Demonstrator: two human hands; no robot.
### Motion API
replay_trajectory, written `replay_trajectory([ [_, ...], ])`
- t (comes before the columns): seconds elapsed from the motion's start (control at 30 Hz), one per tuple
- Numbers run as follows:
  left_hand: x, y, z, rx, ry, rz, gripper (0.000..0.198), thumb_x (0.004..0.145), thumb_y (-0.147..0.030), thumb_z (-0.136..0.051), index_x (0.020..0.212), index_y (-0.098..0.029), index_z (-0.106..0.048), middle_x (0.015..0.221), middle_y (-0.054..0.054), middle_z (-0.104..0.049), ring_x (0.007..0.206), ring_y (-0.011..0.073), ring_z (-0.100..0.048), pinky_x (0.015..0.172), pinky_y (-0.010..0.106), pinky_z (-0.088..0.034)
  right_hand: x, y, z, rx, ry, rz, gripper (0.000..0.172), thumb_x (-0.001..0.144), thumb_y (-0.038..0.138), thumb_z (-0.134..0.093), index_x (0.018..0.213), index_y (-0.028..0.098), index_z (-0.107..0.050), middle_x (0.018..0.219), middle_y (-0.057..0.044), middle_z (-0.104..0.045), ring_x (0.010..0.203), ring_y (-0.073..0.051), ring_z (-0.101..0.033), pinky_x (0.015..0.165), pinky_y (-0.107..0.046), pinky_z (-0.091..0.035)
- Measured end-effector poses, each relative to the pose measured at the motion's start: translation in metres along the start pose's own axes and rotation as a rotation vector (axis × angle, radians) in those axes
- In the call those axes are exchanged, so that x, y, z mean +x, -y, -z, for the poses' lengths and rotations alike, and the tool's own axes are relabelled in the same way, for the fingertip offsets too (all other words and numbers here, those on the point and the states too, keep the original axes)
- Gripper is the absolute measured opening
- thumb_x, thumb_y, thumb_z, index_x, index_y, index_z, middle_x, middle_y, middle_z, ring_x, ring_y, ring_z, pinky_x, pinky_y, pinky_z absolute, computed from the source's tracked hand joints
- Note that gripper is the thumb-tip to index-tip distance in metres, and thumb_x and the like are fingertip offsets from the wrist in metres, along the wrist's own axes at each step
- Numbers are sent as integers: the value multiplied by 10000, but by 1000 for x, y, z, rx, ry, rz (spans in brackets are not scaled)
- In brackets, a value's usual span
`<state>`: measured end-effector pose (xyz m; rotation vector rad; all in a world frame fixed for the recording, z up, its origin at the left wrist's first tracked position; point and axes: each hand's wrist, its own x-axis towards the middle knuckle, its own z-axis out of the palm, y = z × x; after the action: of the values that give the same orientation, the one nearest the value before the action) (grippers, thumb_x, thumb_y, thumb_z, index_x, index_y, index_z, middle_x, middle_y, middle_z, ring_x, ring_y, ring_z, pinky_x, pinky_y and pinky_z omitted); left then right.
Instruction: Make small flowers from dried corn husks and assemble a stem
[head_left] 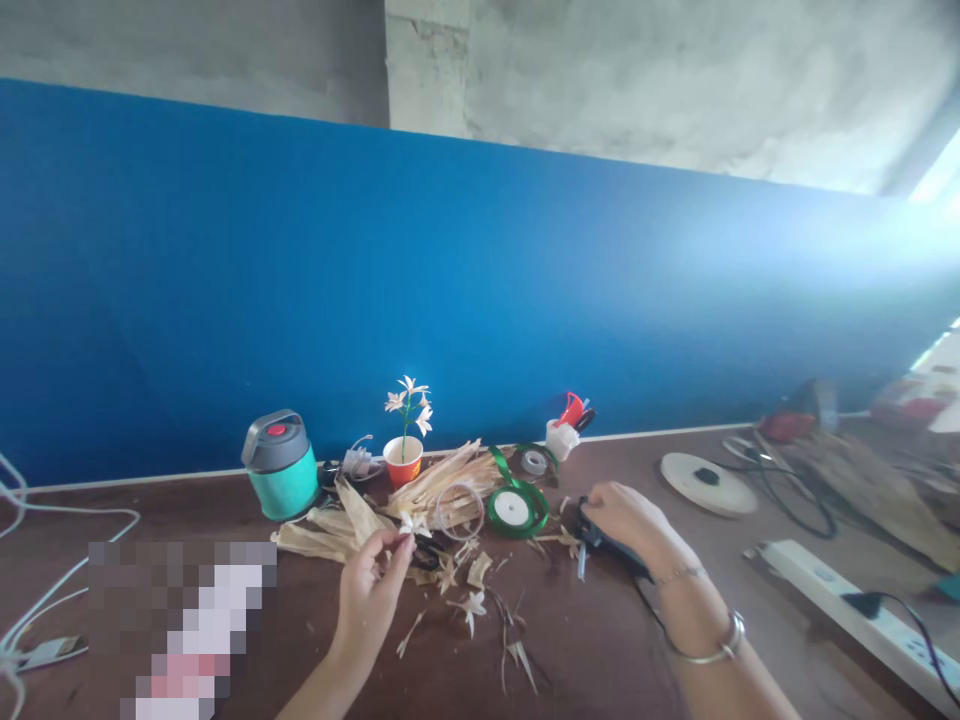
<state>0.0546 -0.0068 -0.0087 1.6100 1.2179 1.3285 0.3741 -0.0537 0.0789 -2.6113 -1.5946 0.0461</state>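
Note:
My left hand [373, 582] pinches a small white flower [414, 523] made of pale husk-like petals between thumb and fingertips. To the right, my right hand [626, 518] is closed on a black corded glue gun [616, 552], low over the table. Part of the glue gun is hidden by the hand. Between my hands lie a loose white flower [471, 608], thin dry scraps [517, 650], a clear tape roll [460, 512] and a spool of green ribbon [513, 509]. Dried corn husks [442, 478] are heaped behind my left hand.
A red paper cup [403, 464] holds a stem of white flowers. A teal lidded container [283, 478] stands left. Farther right are a white cup of tools [561, 440], a white disc [709, 486] and a power strip [855, 610]. A blue partition [450, 300] borders the table.

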Motion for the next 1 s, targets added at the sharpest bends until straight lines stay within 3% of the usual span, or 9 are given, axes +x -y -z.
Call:
replay_trajectory([
  [0.1,7,-10,3,-37,72,47,328,741,-461,-599,780,-141,-656,673,43,-681,606,171,-607,580,255,-471,-4,25,-8,140,17,82,230,746,205,-476,744,193,-706,766,-95,-707,711,-199,-626,564,-252,-330],
  [0.3,24,-32,7,-42,335,166,267,722,-416,-609,748,-154,-656,639,21,-680,615,171,-617,580,257,-462,-15,84,-23,458,81,513,218,731,144,-506,800,170,-711,754,-56,-714,680,-164,-620,607,-225,-377],
  [0.5,23,-37,35,60,425,197,194,719,-338,-600,771,-163,-667,699,20,-696,622,169,-616,563,252,-456,-28,118,-38,506,187,689,217,719,146,-529,813,180,-721,752,-48,-719,672,-164,-624,592,-221,-384],
  [0.7,-4,-13,59,191,432,152,116,712,-262,-595,718,-173,-670,720,26,-699,717,198,-626,679,275,-454,-28,125,-45,505,200,663,249,708,123,-505,814,179,-723,756,-39,-717,654,-153,-611,593,-218,-378],
  [0.8,-13,-6,58,189,416,129,108,716,-250,-588,677,-179,-661,665,10,-675,665,183,-603,653,262,-444,-29,127,-48,514,218,674,255,719,122,-482,791,173,-721,718,-33,-708,611,-140,-592,570,-214,-366],
  [1.0,-13,-2,54,95,237,64,165,725,-331,-608,686,-176,-649,651,14,-647,620,166,-568,611,250,-441,-36,135,-55,597,232,678,237,740,143,-492,800,181,-719,732,-29,-710,655,-149,-611,602,-216,-392],
])
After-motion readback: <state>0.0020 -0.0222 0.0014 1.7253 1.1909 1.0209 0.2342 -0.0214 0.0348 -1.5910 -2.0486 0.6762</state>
